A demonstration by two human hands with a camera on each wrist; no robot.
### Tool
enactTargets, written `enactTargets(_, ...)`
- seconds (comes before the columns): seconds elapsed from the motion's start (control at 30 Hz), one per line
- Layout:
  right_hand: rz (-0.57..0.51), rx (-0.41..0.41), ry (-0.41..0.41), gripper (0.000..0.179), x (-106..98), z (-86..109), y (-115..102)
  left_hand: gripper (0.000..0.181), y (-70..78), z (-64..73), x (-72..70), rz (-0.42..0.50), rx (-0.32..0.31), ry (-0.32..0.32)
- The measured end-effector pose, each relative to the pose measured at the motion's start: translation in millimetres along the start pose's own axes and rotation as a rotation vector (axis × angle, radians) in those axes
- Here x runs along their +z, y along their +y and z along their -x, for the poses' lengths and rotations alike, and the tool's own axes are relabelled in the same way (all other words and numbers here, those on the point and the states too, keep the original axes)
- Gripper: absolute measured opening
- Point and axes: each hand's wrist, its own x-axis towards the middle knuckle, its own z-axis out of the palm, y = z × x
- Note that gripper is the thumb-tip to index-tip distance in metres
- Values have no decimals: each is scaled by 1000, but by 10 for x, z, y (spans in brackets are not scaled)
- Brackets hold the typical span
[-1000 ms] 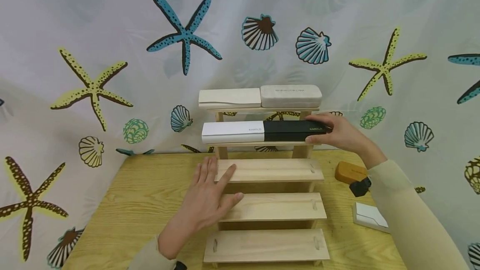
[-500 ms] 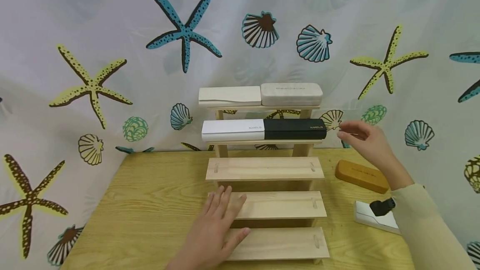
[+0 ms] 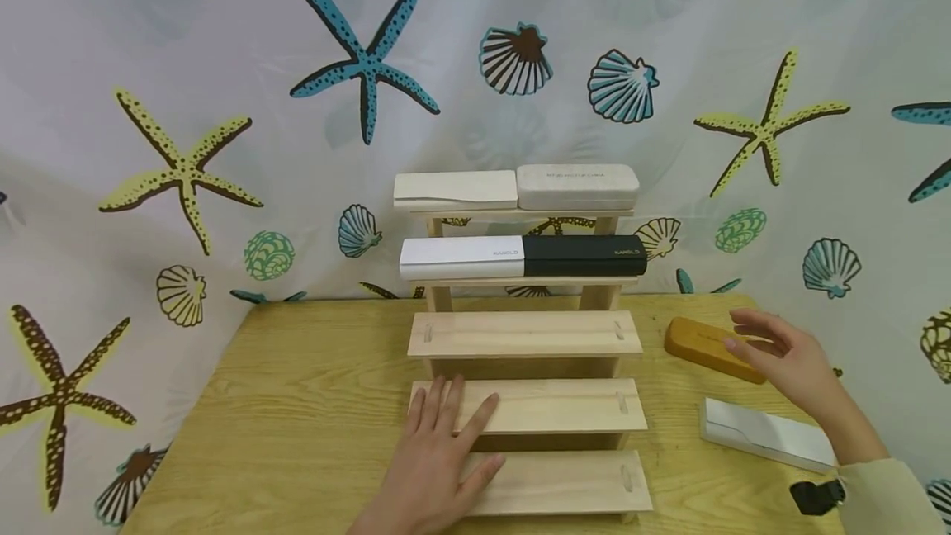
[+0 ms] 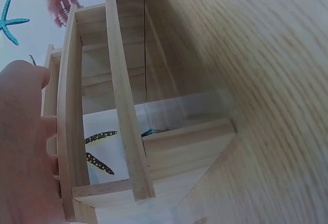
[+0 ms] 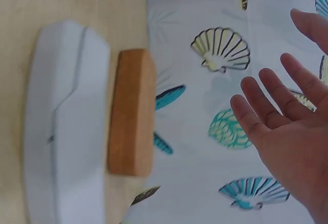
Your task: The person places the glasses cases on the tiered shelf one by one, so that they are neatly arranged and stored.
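My left hand rests with outstretched fingers on the left part of the wooden stepped rack, across its lower two steps. My right hand holds nothing and hovers by the right end of an orange-brown glasses case lying on the table. In the right wrist view the palm of that hand shows, fingers spread apart from the case. A white glasses case with a slanted flap line lies just in front of the orange-brown one.
On the rack's second-highest step, a white case and a black case lie end to end. A cream case and a marbled off-white case fill the top step. A patterned curtain hangs behind the wooden table.
My right hand has let go of the black case and moved right and down to the orange-brown case. My left hand has slid down the rack to its lower steps.
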Motion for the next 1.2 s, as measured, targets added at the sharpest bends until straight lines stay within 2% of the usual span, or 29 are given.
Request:
enactTargets(0.27,43,123,-59,70,-37,343,415,61,22,2,22,20,-27,6)
enactTargets(0.5,106,241,-110,80,-51,533,699,58,27,2,17,35,-38,16)
enactTargets(0.6,137,279,-132,82,-51,595,805,57,25,-4,17,35,-35,20)
enactTargets(0.93,138,388,-153,95,-57,704,1001,57,23,2,17,32,-33,17)
enactTargets(1.2,251,415,-143,101,-17,773,1142,57,26,6,9,49,-44,4)
